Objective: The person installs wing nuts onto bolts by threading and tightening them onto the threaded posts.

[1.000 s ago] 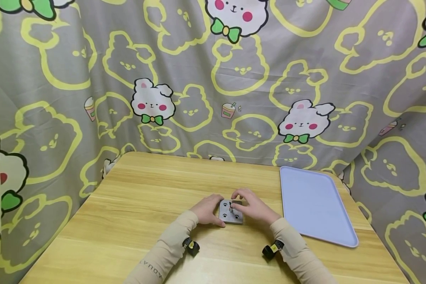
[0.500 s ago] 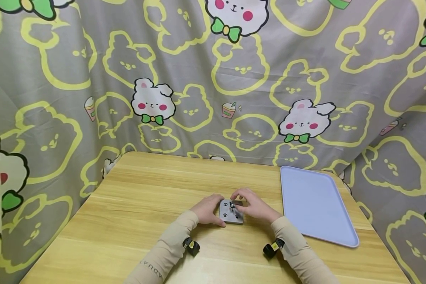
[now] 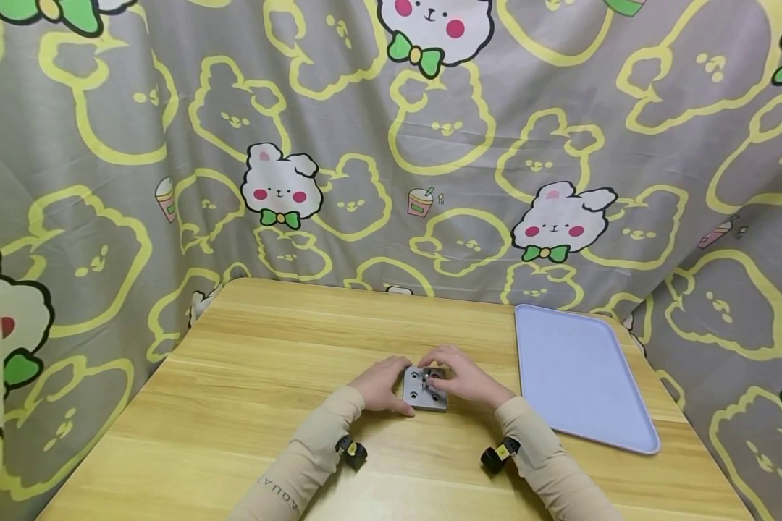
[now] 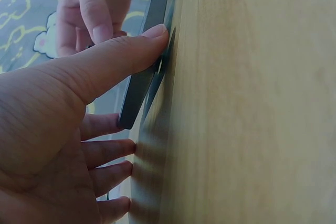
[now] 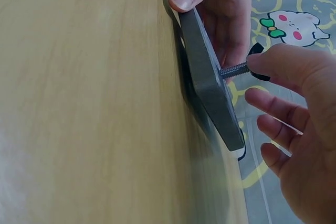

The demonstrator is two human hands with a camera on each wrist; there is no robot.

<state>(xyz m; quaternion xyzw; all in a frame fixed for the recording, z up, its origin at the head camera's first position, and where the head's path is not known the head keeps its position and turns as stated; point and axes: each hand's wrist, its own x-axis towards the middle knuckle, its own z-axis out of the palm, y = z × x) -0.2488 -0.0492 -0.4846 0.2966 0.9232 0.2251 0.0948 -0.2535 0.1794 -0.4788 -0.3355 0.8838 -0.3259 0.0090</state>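
A grey metal plate (image 3: 423, 405) with several holes lies in front of me on the wooden table. My left hand (image 3: 379, 383) grips it by its left side, thumb on the near edge and fingers toward the far edge. From the middle of the plate rises a threaded wing screw (image 5: 234, 71), its black winged head (image 5: 255, 49) standing clear of the surface. My right hand (image 3: 464, 376) pinches that head between thumb and index finger, the other fingers bent loosely beside it. In the left wrist view the plate and my thumb hide the screw's shaft.
A pale lilac tray (image 3: 580, 376) lies on the right side of the wooden table (image 3: 287, 333). A grey patterned curtain (image 3: 365, 94) hangs behind the table and along both sides. Each wrist bears a strap with a small black camera (image 3: 352, 453).
My right thumb and index finger have shifted slightly around the screw's head, the index finger curling a little nearer and to the left. The left hand and the plate have stayed put.
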